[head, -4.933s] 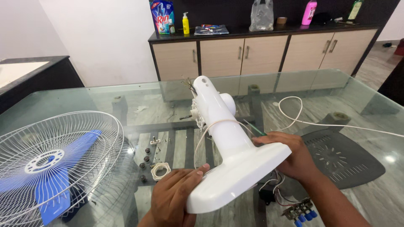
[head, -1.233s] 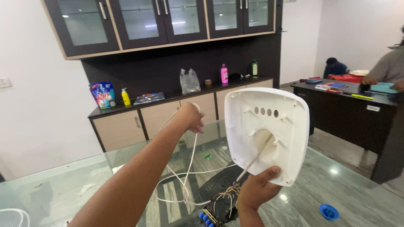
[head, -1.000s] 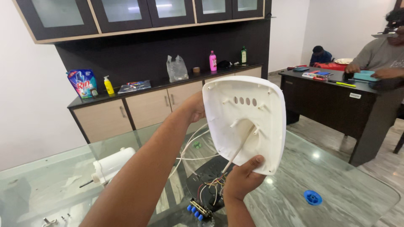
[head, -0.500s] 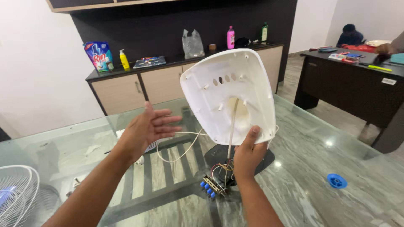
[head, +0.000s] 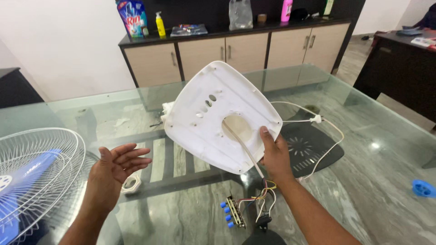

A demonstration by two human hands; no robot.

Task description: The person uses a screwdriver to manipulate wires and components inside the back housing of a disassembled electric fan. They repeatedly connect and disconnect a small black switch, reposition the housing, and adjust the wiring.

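Now the left hand [head: 116, 170] had dropped lower, its grip spread and empty, while the right hand [head: 274, 156] pinched the fan base's [head: 218, 115] edge, tilted above the tabletop [head: 363, 181]; room lay between them

A glass table [head: 377, 177] carries it all: at the left edge lies a white wire fan guard [head: 38, 172] over blue blades, and just beside it a small white ring [head: 131, 183]. Right of centre sits a dark grey back cover [head: 311, 147] with a white cord [head: 318, 124] looping around it, and near the front edge a switch strip with blue buttons [head: 232, 213] trails coloured wires.
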